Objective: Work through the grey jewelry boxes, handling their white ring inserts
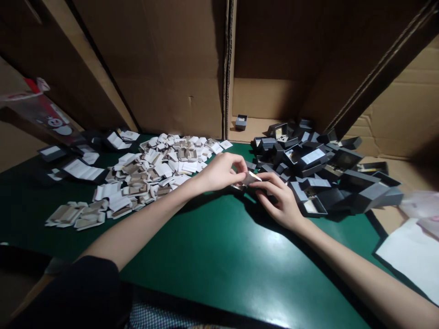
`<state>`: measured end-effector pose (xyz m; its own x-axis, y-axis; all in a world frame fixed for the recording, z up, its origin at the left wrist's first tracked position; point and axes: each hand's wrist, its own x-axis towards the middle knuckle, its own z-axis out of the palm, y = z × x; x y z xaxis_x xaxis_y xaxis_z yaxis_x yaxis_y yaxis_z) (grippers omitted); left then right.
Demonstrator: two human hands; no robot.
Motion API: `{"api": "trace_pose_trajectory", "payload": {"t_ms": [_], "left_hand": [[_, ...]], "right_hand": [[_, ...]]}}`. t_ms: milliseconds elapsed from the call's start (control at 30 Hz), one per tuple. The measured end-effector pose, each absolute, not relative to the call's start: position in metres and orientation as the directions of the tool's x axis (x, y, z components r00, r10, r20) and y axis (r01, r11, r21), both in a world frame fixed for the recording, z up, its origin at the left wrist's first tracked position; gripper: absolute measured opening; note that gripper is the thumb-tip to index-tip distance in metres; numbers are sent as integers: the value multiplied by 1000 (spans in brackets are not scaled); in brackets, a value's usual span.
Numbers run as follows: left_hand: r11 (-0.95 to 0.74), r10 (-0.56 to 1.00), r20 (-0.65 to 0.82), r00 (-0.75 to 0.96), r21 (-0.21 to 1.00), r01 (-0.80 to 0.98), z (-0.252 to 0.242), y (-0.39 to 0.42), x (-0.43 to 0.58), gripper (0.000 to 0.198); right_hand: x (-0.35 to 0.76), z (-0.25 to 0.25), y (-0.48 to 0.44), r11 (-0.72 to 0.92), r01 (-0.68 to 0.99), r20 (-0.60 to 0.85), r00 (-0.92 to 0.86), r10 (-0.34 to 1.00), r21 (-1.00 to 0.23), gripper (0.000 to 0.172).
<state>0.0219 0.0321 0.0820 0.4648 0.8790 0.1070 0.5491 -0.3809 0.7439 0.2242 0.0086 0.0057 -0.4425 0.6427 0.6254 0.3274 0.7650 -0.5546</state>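
Over the middle of the green table, my left hand (pixel 222 171) pinches a small white folded card piece (pixel 252 177) between thumb and fingers. My right hand (pixel 279 198) meets it from the other side, with its fingertips closed on the piece's right edge. The underside of the piece is partly hidden by my fingers. To the left of my hands spreads a heap of white folded card inserts (pixel 161 169), some showing greyish-brown insides. Small dark boxes (pixel 312 157) lie piled to the right, many with lids open and pale linings or contents inside.
Tall cardboard panels (pixel 168 59) stand behind the green table (pixel 206 256). One small dark box (pixel 241 122) sits alone on cardboard at the back. More dark boxes (pixel 51 153) lie far left, below a printed plastic bag (pixel 51 119). A white sheet (pixel 411 256) rests at the right.
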Motion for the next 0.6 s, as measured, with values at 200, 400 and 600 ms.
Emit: {"api": "trace_pose_trajectory", "payload": {"t_ms": [200, 400, 600], "left_hand": [[-468, 865, 135, 484, 566, 679, 94, 38, 9, 6], [-584, 804, 287, 521, 544, 602, 82, 57, -3, 39], [-604, 722, 127, 680, 594, 531, 63, 57, 2, 53]], "right_hand": [[224, 2, 11, 767, 352, 616, -458, 641, -537, 23], [223, -1, 12, 790, 399, 575, -543, 612, -465, 32], [223, -5, 14, 796, 455, 546, -580, 605, -399, 38]]}}
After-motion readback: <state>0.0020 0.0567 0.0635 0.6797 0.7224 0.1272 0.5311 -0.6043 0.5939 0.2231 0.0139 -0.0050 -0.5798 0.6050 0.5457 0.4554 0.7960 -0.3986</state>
